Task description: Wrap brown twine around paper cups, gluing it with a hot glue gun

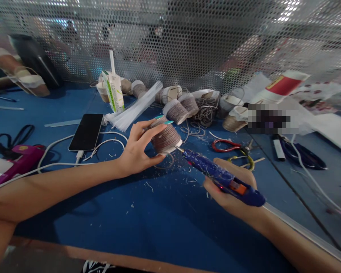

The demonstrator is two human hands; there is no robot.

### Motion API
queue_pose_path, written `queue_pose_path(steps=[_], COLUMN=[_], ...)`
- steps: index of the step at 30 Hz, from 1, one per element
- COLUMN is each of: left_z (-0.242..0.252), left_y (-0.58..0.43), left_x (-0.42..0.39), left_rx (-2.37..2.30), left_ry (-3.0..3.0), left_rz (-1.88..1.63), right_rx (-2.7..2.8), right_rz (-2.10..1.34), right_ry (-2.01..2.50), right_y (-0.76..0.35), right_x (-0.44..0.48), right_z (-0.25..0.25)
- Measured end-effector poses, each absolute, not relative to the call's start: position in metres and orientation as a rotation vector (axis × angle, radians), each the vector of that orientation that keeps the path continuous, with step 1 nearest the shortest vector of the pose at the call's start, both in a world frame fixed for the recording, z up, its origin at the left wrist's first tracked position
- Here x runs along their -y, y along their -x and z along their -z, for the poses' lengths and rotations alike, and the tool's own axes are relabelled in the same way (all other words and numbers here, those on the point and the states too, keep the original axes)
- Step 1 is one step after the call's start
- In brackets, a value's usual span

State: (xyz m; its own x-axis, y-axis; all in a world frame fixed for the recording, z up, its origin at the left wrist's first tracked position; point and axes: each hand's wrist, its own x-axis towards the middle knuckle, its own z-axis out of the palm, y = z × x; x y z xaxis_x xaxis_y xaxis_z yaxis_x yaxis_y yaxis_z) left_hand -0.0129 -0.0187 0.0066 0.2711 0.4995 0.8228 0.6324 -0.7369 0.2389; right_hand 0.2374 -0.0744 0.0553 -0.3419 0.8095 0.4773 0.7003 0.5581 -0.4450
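Note:
My left hand (pixel 140 146) grips a small cup wrapped in brownish-grey cord (pixel 167 137), its fingers over the top and the thumb beneath. The cup lies tilted, its white rim turned toward the right. In my right hand (pixel 230 189) is a dark blue hot glue gun (pixel 213 168), flecked with bits of glue, a small red light glowing on its side. Its metal nozzle meets the cup's rim, or comes very close to it. A thin loop of cord hangs below the cup.
Several cord-wrapped cups (pixel 176 111) and a bundle of white glue sticks (pixel 139 106) lie along the perforated metal screen (pixel 170 41). A phone (pixel 86 132) with a white cable and a magenta glue gun (pixel 19 161) are left; red-handled scissors (pixel 226 145) lie right. A drink carton (pixel 113 93) stands behind.

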Motion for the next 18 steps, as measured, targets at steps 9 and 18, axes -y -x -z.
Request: queue_pose_path(steps=[9, 18], left_z=[-0.008, -0.006], left_y=[0.015, 0.014], left_x=[0.021, 0.020], left_rx=[1.064, 1.037], left_ry=[2.375, 2.368], left_rz=[1.507, 1.466], right_rx=[2.007, 1.907], right_rz=[-0.325, -0.295], right_ry=[1.339, 1.366], right_y=[-0.239, -0.243], right_x=[0.072, 0.062], right_z=[-0.061, -0.055])
